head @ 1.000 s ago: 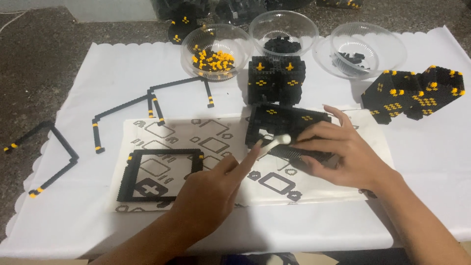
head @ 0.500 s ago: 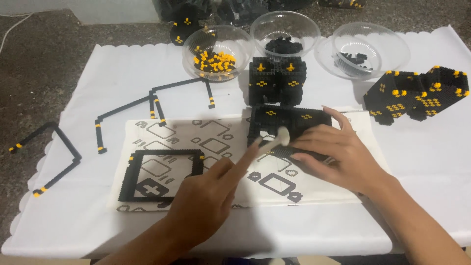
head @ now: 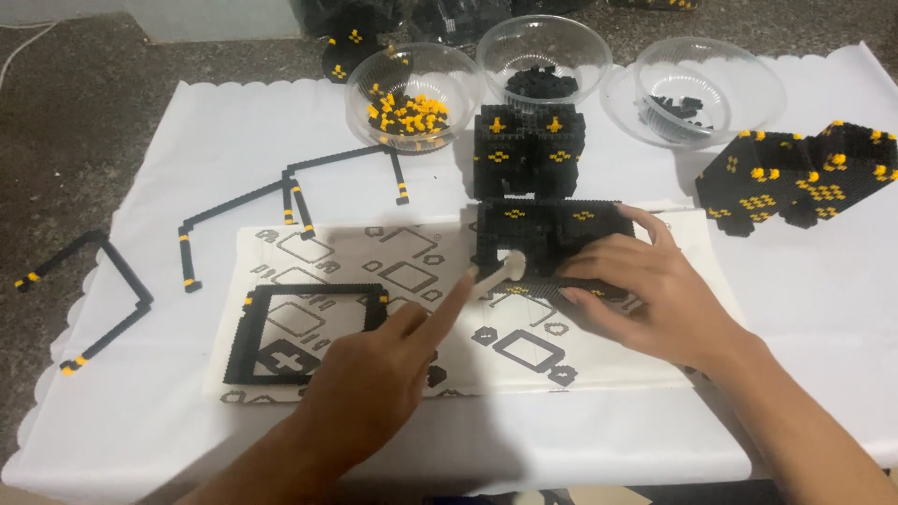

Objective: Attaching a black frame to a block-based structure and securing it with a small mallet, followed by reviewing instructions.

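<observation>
- The black panel [head: 552, 245], a flat slab of small bricks with a few yellow marks, lies on the printed sheet [head: 374, 257], at its far right part.
- The right hand [head: 645, 290] rests flat on the near right edge of the panel, fingers spread and pressing down; it clamps nothing.
- The left hand [head: 374, 383] is near-left of the panel, forefinger stretched out, its tip touching the end of a small white tool [head: 500, 269] that lies on the panel's near-left corner. The other fingers are curled in; whether the tool is pinched I cannot tell.
- Just behind the panel stands a black cube [head: 527, 150] with yellow studs.
- Behind the cube sit three clear bowls: one of yellow and black bits [head: 412, 84] to the left, one of black bits [head: 543, 58] straight behind, another [head: 703, 86] to the right.
- Well to the right of the panel lies a joined pair of black cubes [head: 804, 173], tilted.
- Left of the panel, on the same sheet, lies a square black frame [head: 304, 332].
- Farther left, on the white cloth [head: 187, 131], thin black strips [head: 281, 192] with yellow ends lie bent at angles.
</observation>
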